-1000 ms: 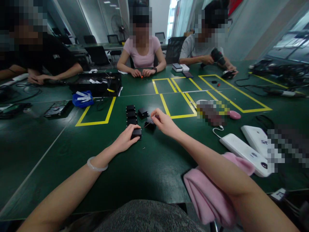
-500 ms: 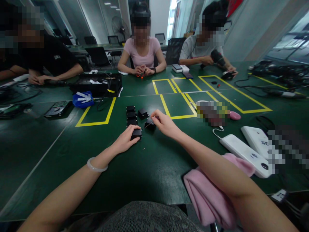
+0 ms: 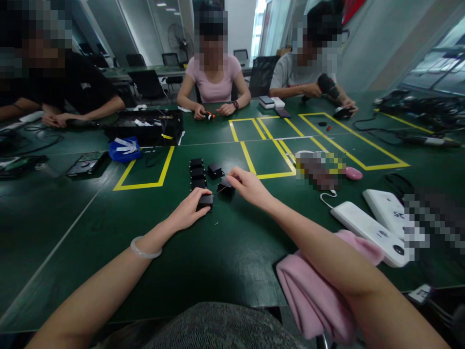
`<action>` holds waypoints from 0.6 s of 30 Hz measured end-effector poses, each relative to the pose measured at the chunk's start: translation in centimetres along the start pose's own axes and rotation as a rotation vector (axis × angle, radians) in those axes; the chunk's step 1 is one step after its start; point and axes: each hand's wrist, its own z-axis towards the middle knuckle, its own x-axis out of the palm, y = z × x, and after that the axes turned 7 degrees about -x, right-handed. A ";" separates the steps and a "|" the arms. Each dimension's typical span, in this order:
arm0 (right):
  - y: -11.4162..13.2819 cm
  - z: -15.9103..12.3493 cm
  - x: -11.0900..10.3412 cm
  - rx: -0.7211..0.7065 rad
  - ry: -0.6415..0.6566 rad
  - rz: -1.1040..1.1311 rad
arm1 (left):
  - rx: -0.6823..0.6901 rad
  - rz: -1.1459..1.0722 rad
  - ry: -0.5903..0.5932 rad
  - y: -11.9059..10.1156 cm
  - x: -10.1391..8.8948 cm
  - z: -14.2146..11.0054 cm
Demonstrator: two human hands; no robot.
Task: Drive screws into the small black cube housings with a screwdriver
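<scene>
My left hand (image 3: 191, 206) grips a small black box (image 3: 206, 199) on the green table, thumb on the near side and fingers over the top. My right hand (image 3: 241, 182) pinches a screwdriver (image 3: 220, 189); its thin shaft slants down left to the box's right side, and the handle is mostly hidden by my fingers. Beyond the held box, several similar black boxes (image 3: 197, 172) stand in a column. Another black box (image 3: 215, 169) sits to their right, and one more (image 3: 225, 188) lies partly behind my right hand. A tiny screw (image 3: 216, 223) lies nearer me.
At right are white power banks (image 3: 366, 230), a pink cloth (image 3: 312, 291) and a pink mouse (image 3: 353, 173). Left stand a blue container (image 3: 124, 149), a hard drive (image 3: 88, 164) and a black case (image 3: 145, 126). Yellow tape (image 3: 276, 174) marks the table. Several people sit opposite.
My left hand keeps its hold on the box, and my right fingers shift slightly around the screwdriver. Opposite, a person's hands came together over a small orange-and-black item, then moved apart.
</scene>
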 end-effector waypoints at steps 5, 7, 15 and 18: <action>0.1 -0.1 -0.1 -0.022 0.008 0.038 | -0.005 0.001 0.011 0.0 -0.1 -0.1; 0.1 -0.1 -0.1 -0.026 0.004 0.032 | -0.008 0.003 0.015 0.0 -0.1 -0.1; 0.4 -0.1 -0.2 -0.049 0.040 -0.032 | -0.029 0.002 0.023 -0.3 -0.2 -0.1; 0.6 -0.1 -0.3 -0.044 0.047 -0.046 | -0.030 0.001 0.025 -0.3 -0.2 -0.1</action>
